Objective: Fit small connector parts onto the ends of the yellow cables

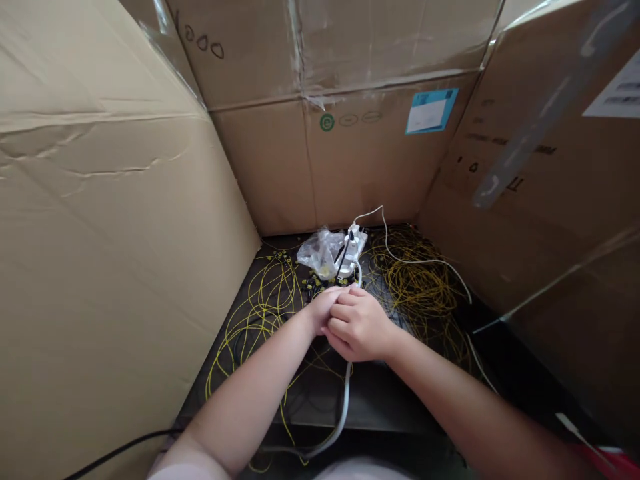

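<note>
My left hand (324,311) and my right hand (361,325) meet over the middle of the dark work surface (370,403). The fingers of my right hand are curled in, and they partly cover my left hand, which also looks closed. Whatever lies between them is hidden. Thin yellow wires (257,303) spread in loose loops to the left, and a denser tangle of yellow wire (423,283) lies to the right. Small black and yellow pieces (311,283) are scattered just beyond my hands.
A white power strip (353,250) with plugs stands behind my hands, beside a clear plastic bag (320,250). Its thick white cable (346,400) runs under my hands towards me. Tall cardboard walls rise on the left (125,267), back (370,167) and right (540,220).
</note>
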The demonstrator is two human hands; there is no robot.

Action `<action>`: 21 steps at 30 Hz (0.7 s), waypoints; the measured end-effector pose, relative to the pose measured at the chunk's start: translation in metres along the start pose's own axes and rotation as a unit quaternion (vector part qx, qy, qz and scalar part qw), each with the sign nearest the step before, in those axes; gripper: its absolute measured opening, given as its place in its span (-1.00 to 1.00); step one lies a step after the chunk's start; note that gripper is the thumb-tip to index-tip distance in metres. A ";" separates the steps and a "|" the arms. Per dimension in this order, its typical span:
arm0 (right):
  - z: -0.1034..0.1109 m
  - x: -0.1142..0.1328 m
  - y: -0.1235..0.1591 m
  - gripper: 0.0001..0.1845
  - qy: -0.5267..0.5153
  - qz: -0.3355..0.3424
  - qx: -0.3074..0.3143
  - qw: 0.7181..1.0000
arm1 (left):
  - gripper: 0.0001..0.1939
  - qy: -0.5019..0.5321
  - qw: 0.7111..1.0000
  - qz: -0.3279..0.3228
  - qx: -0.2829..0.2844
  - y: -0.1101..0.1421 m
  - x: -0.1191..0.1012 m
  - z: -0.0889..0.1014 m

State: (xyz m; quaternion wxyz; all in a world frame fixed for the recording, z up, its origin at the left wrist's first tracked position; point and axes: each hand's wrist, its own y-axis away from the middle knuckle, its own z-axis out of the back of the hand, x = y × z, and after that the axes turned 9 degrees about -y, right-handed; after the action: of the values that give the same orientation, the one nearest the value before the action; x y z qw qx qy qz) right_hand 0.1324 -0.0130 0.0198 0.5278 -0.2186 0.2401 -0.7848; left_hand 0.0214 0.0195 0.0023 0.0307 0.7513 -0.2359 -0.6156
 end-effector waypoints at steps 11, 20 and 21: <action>-0.022 -0.002 0.009 -0.75 -0.079 0.035 0.004 0.996 | -0.76 0.062 0.996 -0.022 0.067 0.003 0.009 0.008; -0.022 -0.001 0.011 -0.89 -0.144 0.013 -0.087 0.986 | -0.75 0.051 0.995 -0.077 0.027 0.008 0.006 0.008; -0.020 -0.001 0.012 -0.88 -0.160 0.001 -0.122 0.980 | -0.76 0.056 0.994 -0.087 0.025 0.009 0.006 0.007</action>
State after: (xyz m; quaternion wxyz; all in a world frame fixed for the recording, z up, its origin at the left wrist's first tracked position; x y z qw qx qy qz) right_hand 0.1297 -0.0135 -0.0030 0.5297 -0.4034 0.2468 -0.7041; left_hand 0.0128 0.0111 -0.0024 -0.0283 0.8024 -0.1830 -0.5673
